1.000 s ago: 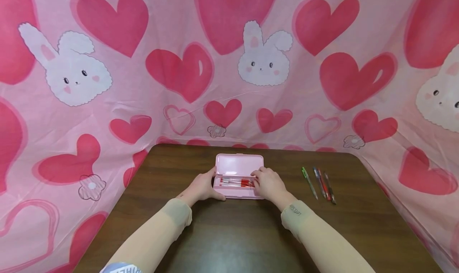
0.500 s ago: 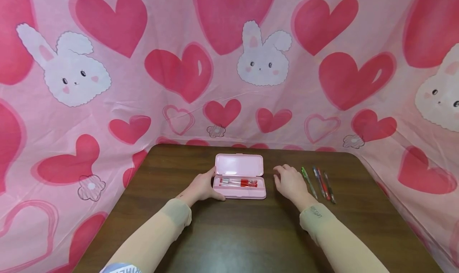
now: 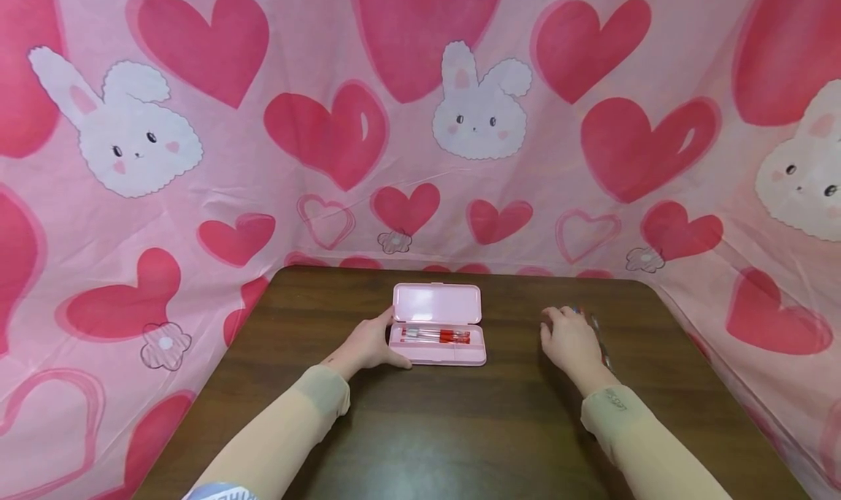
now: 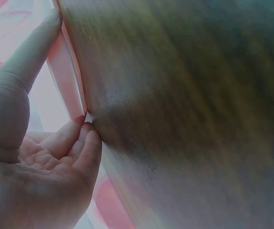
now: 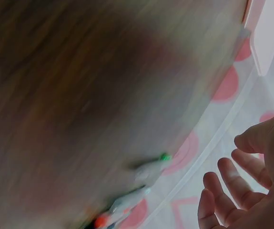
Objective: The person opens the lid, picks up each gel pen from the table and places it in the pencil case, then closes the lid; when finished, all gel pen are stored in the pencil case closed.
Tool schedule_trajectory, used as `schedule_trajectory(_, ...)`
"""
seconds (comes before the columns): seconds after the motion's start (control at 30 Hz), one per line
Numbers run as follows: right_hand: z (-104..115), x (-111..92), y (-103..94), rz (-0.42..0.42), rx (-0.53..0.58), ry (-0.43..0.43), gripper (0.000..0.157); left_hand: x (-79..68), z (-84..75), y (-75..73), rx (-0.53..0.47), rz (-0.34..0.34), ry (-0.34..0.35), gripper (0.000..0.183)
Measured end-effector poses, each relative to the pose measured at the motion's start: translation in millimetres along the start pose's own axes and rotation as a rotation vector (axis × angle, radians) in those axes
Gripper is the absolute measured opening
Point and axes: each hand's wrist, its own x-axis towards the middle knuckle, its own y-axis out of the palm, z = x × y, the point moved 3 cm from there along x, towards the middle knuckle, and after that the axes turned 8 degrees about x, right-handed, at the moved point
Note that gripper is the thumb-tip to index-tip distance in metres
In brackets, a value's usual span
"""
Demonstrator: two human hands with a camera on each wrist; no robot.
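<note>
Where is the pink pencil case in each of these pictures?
Head: the pink pencil case lies open below centre.
Left wrist: pink strip at upper left, held by the left hand.
Right wrist: top right corner, partly cut off.
Shared landmark: the brown tabletop, visible in all three.

From above, the head view looks forward and down on the pink case (image 3: pixel 436 304), which both low wrist views share.
</note>
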Motion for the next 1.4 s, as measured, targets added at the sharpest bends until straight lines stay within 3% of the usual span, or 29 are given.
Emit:
schedule_trajectory(0.17,-19.2,-6.3,-12.2,0.024,-0.009,0.107,0.039,-0.3,0.5,0.6,-0.013,0.005,-0.001,0.132)
schedule_trajectory(0.37,-45.3,-11.8,-28.1,0.123,-0.014,0.287,0.052,1.0,0.0,-0.8,-0.025,0.002,0.002,0.129)
schedule_trajectory(0.5,-58.4,-14.6,-35.3,0.179,-0.011,0.354,0.053,0.3,-0.8,-1.6,-0.023,0.006,0.003,0.131)
schedule_trajectory(0.93,-73.9,-22.8,-35.5,0.305,0.014,0.444,0.05,-0.6,-2.2,-1.0,-0.015,0.011,0.011,0.13)
schedule_trajectory(1.2,-83.3,-25.7,-31.0,0.357,0.005,0.465,0.036,0.5,-0.6,-0.5,-0.02,0.006,0.008,0.129)
schedule_trajectory(1.4,-85.3,-28.3,-28.6,0.35,0.011,0.459,0.026,-1.4,-0.5,0.0,-0.045,0.017,-0.003,0.129)
